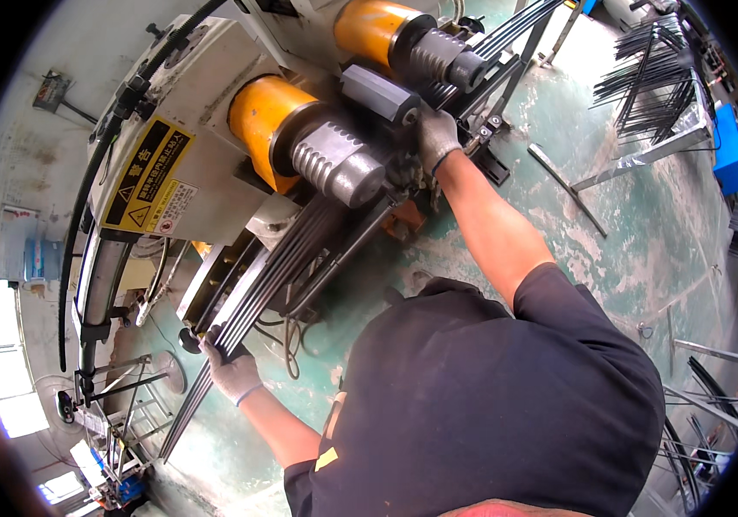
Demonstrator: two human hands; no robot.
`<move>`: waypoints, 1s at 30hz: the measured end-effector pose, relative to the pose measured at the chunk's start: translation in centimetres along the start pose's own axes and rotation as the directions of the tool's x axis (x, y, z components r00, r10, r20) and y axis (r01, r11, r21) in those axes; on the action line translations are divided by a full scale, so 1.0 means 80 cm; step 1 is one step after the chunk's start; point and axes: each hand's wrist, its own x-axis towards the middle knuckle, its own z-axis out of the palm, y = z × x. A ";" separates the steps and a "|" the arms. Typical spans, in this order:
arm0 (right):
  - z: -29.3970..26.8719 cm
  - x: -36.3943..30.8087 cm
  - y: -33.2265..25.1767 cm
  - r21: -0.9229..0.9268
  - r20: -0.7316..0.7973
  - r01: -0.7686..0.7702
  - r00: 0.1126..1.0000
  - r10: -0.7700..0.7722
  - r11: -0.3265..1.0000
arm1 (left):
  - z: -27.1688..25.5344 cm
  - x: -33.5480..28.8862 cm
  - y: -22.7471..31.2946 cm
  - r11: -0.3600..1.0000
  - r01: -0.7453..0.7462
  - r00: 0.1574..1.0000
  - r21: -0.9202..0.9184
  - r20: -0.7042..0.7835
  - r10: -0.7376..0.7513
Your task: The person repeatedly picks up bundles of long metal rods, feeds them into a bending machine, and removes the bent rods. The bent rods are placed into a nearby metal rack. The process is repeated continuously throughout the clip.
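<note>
A bundle of long, thin dark metal bars [257, 293] slants from the lower left up into a bending machine. My left hand [235, 375], in a pale work glove, is closed round the bundle near its lower end. My right hand [438, 138], gloved alike, reaches in at the machine beside a grey faceted metal block [379, 93]. Its fingertips are hidden there, so what it touches is unclear. Two orange cylinders [270, 121] carry thick ribbed steel ends [339, 164] above the bars. More bars [511, 30] come out at the upper right.
The white machine body [214, 95] with a yellow and black warning sign [149, 172] stands on my left. Dark rods [649, 73] lie piled on a rack at the upper right, near a blue box [731, 146]. A loose bar [567, 191] lies on the worn green floor. A fan [166, 372] stands lower left.
</note>
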 end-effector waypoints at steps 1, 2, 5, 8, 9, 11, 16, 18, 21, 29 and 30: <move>0.002 -0.010 -0.015 0.005 -0.019 -0.027 0.999 0.027 1.000 | 0.018 0.000 -0.005 1.000 -0.002 1.000 0.011 0.022 0.002; -0.003 -0.002 -0.012 -0.114 -0.003 0.022 1.000 -0.022 0.993 | 0.036 0.000 -0.012 1.000 -0.012 0.998 -0.027 -0.061 0.010; -0.002 0.008 -0.005 -0.214 -0.023 -0.006 1.000 0.001 0.977 | 0.036 0.008 -0.011 1.000 -0.017 1.000 0.005 0.019 0.017; -0.021 0.038 0.042 -0.116 0.004 -0.020 1.000 0.021 0.993 | 0.047 0.008 -0.030 0.999 0.019 0.998 0.033 0.057 -0.021; -0.019 0.039 0.051 -0.102 0.008 -0.003 1.000 0.004 0.995 | 0.046 0.007 -0.039 0.999 0.025 0.997 0.042 0.075 -0.028; -0.010 0.016 0.047 -0.041 -0.033 0.002 0.999 -0.004 0.999 | 0.051 0.001 -0.069 0.998 0.023 0.997 0.063 0.067 -0.027; -0.026 -0.046 0.023 -0.063 0.007 0.211 0.977 -0.211 0.975 | 0.110 -0.023 -0.127 0.995 0.088 0.995 -0.050 0.042 -0.086; -0.066 -0.033 0.047 -0.113 0.075 0.360 0.933 -0.353 0.926 | 0.102 -0.018 -0.113 0.990 0.045 0.998 -0.131 0.045 -0.040; -0.120 -0.036 0.077 0.130 0.163 0.115 0.977 -0.136 0.985 | 0.065 -0.006 -0.055 0.982 -0.092 0.991 -0.167 -0.115 0.073; -0.280 0.035 0.193 -0.315 0.559 0.359 0.818 -0.134 0.879 | 0.055 -0.004 -0.065 0.991 -0.127 0.988 -0.049 -0.091 0.122; -0.275 0.031 0.195 -0.314 0.508 0.310 0.853 -0.117 0.897 | 0.055 -0.004 -0.070 0.992 -0.120 0.992 -0.040 -0.055 0.117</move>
